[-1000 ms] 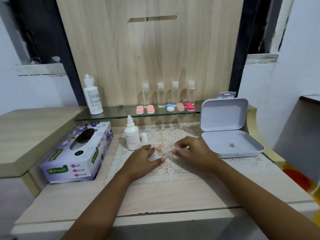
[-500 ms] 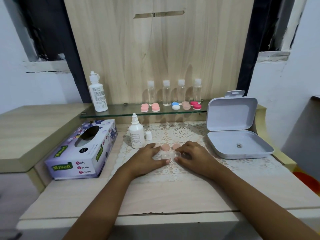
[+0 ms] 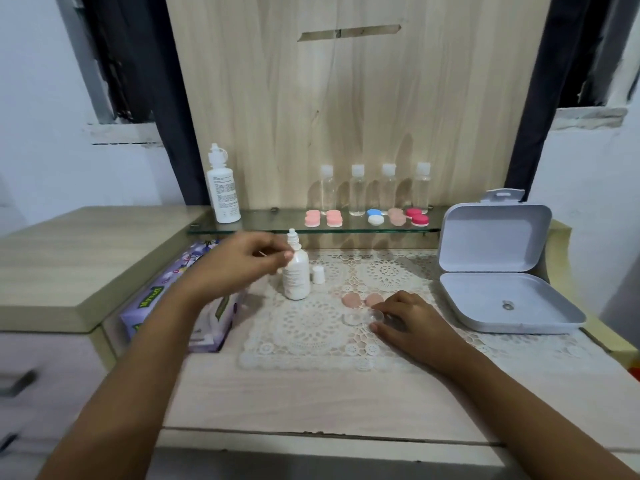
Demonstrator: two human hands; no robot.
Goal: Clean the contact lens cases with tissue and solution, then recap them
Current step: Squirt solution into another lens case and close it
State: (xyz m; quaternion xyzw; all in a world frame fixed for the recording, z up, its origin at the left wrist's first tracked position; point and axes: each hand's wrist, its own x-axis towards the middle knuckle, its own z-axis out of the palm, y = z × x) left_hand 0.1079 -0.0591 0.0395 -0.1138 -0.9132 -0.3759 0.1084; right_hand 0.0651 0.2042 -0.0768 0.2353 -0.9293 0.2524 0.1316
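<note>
Wood surface (image 3: 311,403), white walls around, is carrying a lace mat (image 3: 311,327). Over the tissue box (image 3: 142,315), left grip (image 3: 242,266) is hovering curled at the uncapped solution btl (image 3: 297,278); hold unclear, blurred. Nearer, right grip (image 3: 412,323) is pinching the clear lens case (image 3: 360,318), pink caps (image 3: 351,300) just beyond. Prob. rinse step; next needs btl tipped over wells.

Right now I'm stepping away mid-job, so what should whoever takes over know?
Left hand: raised at the small white dropper bottle; blur hides any grip.
Right hand: pinches the clear two-well lens case on the lace mat.
Done: both peach caps off, lying behind the case; bottle's white cap off beside it.
To do: add solution, wipe with tissue from the purple tissue box, recap.
</note>
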